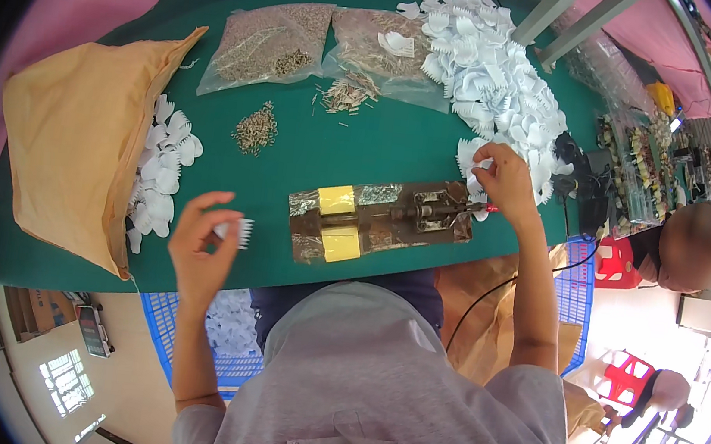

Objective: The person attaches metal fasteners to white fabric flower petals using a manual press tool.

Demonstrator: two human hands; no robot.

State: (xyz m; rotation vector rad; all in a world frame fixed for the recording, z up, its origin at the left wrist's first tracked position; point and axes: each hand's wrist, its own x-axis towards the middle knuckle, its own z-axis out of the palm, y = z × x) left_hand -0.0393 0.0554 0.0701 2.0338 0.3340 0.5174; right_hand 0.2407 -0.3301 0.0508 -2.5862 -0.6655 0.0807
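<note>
Between the thumb and fingers of my left hand (199,245) is a white toothed plastic piece (243,234), shaped like half of a hair claw clip. My right hand (506,179) is at the near edge of a big heap of similar white pieces (497,72). Its thumb and fingers pinch at one of them (468,154), partly hidden by the fingers. On the table between my hands lies a dark jig (391,217), wrapped in clear and yellow tape, with a metal clamp (435,211) and a red-tipped handle (490,208) beside my right wrist.
A small heap of metal springs (256,128) and a heap of short pins (350,93) lie on the green table (294,142). Behind are bags of small parts (269,35). At left, a brown sack (87,133) adjoins more white pieces (161,171). Blue baskets (163,323) stand below.
</note>
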